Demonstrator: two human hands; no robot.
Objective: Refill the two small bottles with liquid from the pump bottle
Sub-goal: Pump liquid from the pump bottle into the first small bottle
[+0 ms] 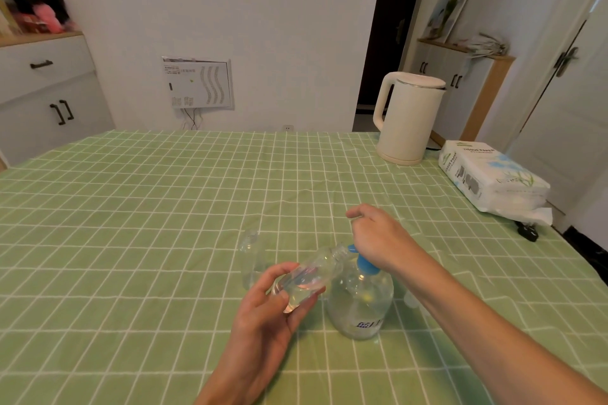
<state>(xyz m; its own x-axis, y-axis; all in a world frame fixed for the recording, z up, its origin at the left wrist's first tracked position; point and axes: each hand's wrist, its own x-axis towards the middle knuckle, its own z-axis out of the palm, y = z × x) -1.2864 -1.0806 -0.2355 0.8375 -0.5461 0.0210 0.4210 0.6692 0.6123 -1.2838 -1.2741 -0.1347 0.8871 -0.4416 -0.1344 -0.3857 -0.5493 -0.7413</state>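
Beyond the grasp of the left hand [263, 316], the tilted small bottle [309, 276] barely meets the blue nozzle [352, 248] with its mouth. One hard push from the right hand [378, 237], palm down and fingers loose, could squirt liquid past it.

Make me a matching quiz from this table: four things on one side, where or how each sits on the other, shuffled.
Things: 1 kettle; 2 tissue pack; 3 pump bottle; 4 nearer small bottle.
States: A tilted in the left hand; B cream, standing far right on the table; C lying at the right edge; D upright under the right hand.
Pairs: 1-B, 2-C, 3-D, 4-A.
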